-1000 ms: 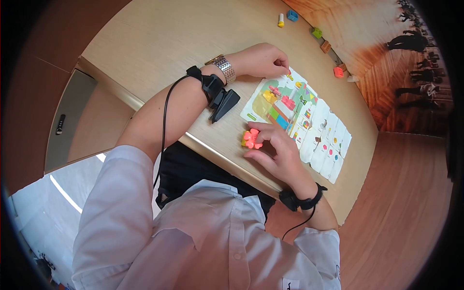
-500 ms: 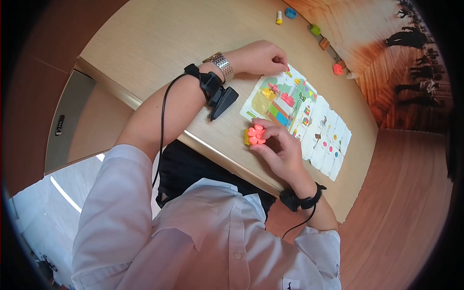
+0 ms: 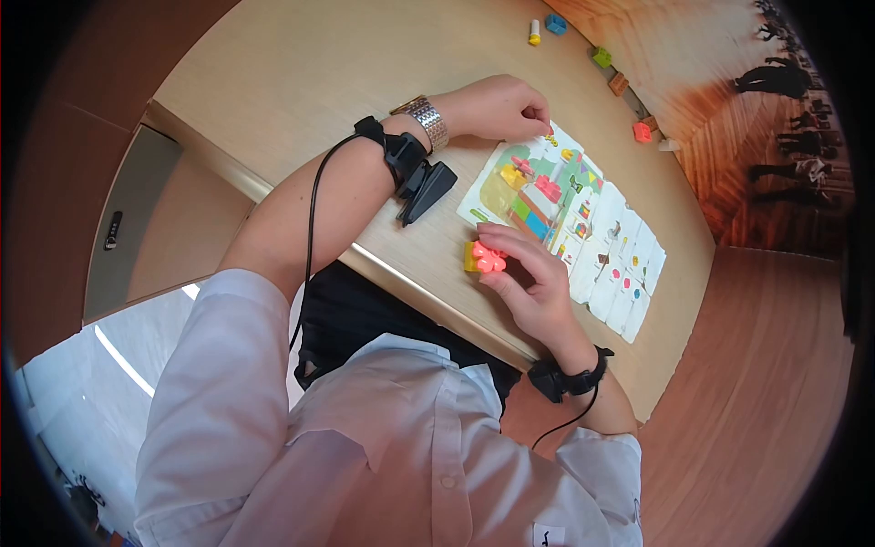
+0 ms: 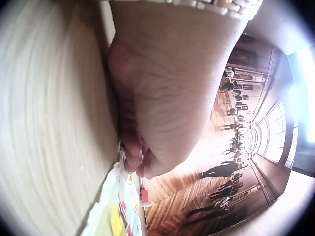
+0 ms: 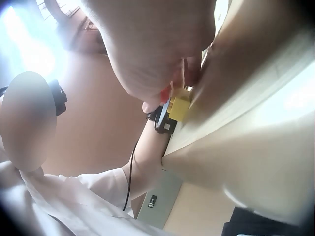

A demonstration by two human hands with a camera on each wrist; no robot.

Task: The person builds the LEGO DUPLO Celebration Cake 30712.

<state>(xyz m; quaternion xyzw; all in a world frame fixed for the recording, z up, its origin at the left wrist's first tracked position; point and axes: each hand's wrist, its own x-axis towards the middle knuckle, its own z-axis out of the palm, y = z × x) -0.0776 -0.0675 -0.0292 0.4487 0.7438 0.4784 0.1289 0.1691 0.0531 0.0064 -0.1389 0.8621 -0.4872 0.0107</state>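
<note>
Thumb and fingers of my right hand pinch a pink flower piece with a yellow brick at its left side, close above the table near its front edge. In the right wrist view the yellow brick shows below the fingers, and the hand hides most of the pink piece. My left hand, a metal watch at its wrist, lies at the upper corner of the printed picture sheet. Its curled fingertips pinch the sheet's edge in the left wrist view, partly hidden by the hand.
Along the table's far edge stand a white and yellow piece, a blue brick, a green brick, a brown brick and a red brick. Behind them rises a printed backdrop.
My right hand has shifted slightly up and right with the flower and brick, and the flower has turned in its fingers. The left hand has stayed at the sheet's corner.
</note>
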